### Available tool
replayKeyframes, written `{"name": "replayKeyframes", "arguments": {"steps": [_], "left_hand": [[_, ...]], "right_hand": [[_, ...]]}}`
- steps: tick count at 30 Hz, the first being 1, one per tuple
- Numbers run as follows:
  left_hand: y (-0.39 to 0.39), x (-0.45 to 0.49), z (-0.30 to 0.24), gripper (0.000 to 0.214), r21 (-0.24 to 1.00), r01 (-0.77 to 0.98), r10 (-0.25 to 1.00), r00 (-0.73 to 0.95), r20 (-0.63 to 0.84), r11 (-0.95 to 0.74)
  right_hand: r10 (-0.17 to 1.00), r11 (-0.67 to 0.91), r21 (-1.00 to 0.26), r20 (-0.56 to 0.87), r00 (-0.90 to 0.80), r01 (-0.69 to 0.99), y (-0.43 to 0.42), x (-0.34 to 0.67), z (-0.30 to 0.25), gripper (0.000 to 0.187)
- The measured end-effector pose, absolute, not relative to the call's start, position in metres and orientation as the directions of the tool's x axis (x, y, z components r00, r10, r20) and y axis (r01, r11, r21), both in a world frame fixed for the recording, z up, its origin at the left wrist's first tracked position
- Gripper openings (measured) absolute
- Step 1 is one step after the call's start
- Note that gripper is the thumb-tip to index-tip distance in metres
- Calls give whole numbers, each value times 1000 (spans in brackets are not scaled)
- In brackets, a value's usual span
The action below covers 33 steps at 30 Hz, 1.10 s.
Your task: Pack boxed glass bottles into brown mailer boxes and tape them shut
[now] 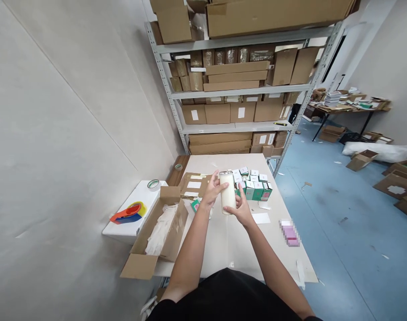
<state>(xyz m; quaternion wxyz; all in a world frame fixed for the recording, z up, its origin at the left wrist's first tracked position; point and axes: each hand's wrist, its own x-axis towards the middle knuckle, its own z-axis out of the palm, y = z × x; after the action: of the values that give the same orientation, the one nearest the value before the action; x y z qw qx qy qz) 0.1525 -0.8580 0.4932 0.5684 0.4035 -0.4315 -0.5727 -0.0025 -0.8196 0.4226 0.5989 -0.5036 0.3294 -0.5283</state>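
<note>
- Two hands hold one white cylindrical container [227,192] upright in the air, above the middle of the table [230,249] and in front of the chest.
- Left hand [210,191] is closed around the container's upper left side, thumb and fingers wrapped onto it near the capped top.
- Right hand [242,210] is closed on the lower right side and supports it close to the base.
- Judging from this grip, the step in hand is a check or a turn of the container between the palms. It is neither set down nor packed.
- Any move from here calls for one hand to take the whole weight before the other lets go, and for the container to stay upright. Whether the cap is tight I cannot tell.
- Just behind the container stands a cluster of small green-and-white boxes [253,185], close together on the table, so a clear spot must be chosen for setting anything down.
- A white card [261,218] lies flat just right of the right hand.
- Flattened cardboard with white labels [193,183] lies behind the left hand.
- An open carton [175,220] with white packing inside sits at the table's left edge, near the left forearm.
- Further left, a tape dispenser [128,213] and a tape roll [153,183] rest on a white side stand [136,225].
- Metal shelving [176,93] stacked with brown cartons rises behind the table.
</note>
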Motion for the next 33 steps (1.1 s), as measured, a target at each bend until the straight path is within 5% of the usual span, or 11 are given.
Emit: {"name": "replayKeyframes", "arguments": {"steps": [9,16,22,28,33], "left_hand": [[-856,121,500,112,954,279,-994,71,89,106],[-842,101,490,121,969,226,-992,101,81,102],[-832,105,480,121,952,276,-971,229,70,134],[-838,127,477,120,953,290,-984,174,34,84],[-845,151,468,126,955,287,-972,236,1,71]], "right_hand": [[-942,-73,-945,171,290,320,-818,-38,431,127],[-976,-188,-976,198,92,112,-809,-50,428,131],[-937,-141,-978,182,297,153,-803,-49,423,121],[-974,-135,-988,146,171,74,-808,-28,416,137],[-937,-136,-986,161,310,100,-815,-5,410,126]]}}
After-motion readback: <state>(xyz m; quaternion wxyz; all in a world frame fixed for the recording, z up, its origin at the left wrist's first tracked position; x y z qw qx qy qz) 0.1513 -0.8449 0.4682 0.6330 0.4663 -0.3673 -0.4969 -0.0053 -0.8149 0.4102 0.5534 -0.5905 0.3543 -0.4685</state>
